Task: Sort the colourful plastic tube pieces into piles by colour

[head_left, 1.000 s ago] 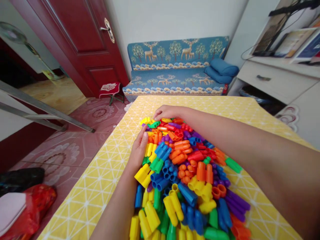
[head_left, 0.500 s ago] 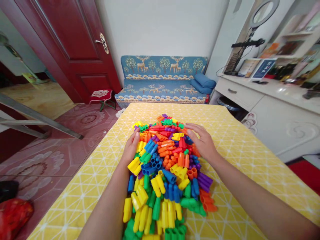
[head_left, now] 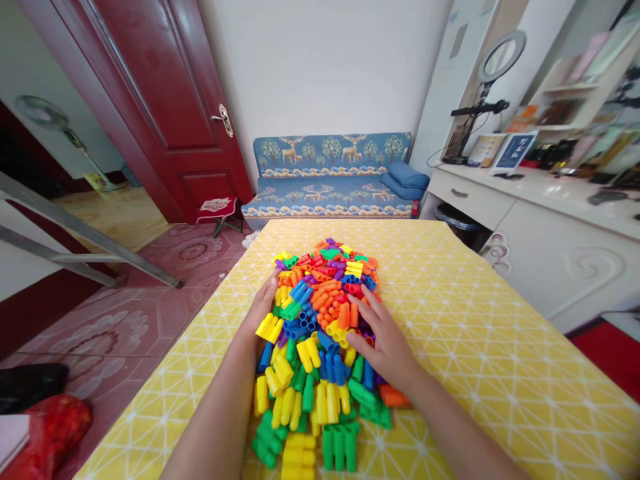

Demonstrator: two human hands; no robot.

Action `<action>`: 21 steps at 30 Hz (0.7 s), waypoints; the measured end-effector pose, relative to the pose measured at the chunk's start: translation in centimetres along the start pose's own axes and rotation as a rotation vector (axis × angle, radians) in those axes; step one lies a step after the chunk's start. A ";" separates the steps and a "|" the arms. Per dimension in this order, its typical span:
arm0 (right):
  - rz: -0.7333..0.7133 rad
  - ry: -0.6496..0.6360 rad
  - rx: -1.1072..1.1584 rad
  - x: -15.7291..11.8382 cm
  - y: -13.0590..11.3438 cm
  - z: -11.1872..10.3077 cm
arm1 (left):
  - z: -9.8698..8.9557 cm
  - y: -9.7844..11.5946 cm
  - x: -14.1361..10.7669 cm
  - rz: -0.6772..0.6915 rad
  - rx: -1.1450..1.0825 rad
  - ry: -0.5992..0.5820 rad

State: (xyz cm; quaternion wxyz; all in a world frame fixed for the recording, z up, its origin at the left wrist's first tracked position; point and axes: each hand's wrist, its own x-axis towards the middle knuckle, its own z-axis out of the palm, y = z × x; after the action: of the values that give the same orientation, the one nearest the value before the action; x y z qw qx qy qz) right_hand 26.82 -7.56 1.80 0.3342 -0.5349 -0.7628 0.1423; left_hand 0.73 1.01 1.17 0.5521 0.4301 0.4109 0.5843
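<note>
A long heap of coloured plastic tube pieces, among them orange ones (head_left: 327, 300), yellow ones (head_left: 299, 457) and green ones (head_left: 340, 447), lies on a table with a yellow patterned cloth (head_left: 480, 333). Against the heap's left side rests my left hand (head_left: 263, 303), near a yellow piece (head_left: 270, 328); part of its fingers is hidden by the pieces. My right hand (head_left: 383, 337) lies over the right side of the heap with its fingers spread, touching pieces and gripping none.
Beyond the table stands a blue sofa (head_left: 330, 193) with deer patterns. A white cabinet (head_left: 565, 233) is at the right, a red stool (head_left: 219, 208) and a red door (head_left: 150, 87) at the left, and a metal frame (head_left: 90, 233) nearer.
My right hand has moved left and nearer, from the heap's upper right edge onto its right side. Pieces there have shifted inward. My left hand stays beside the heap. The view has tilted slightly.
</note>
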 end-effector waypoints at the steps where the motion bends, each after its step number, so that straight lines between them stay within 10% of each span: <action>1: -0.051 -0.009 -0.021 -0.1 -0.2 0.0 | 0.0 0.1 -0.6 -0.013 -0.028 0.002; 10: -0.282 -0.002 0.221 -0.3 -0.7 0.4 | -1.9 -1.1 -1.9 0.103 0.105 0.111; 17: 0.116 0.481 0.459 1.8 4.2 -0.2 | -2.1 -1.5 -1.5 0.101 0.170 0.179; 21: 0.357 0.457 0.347 6.3 9.0 0.0 | -1.9 -1.3 -1.5 0.119 0.222 0.203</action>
State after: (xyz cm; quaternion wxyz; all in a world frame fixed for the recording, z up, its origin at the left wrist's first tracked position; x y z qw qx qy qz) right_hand 32.05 1.71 -1.12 0.5526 -0.6132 -0.5268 0.2026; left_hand -0.65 -0.44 -0.72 0.4210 0.4508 0.5004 0.6075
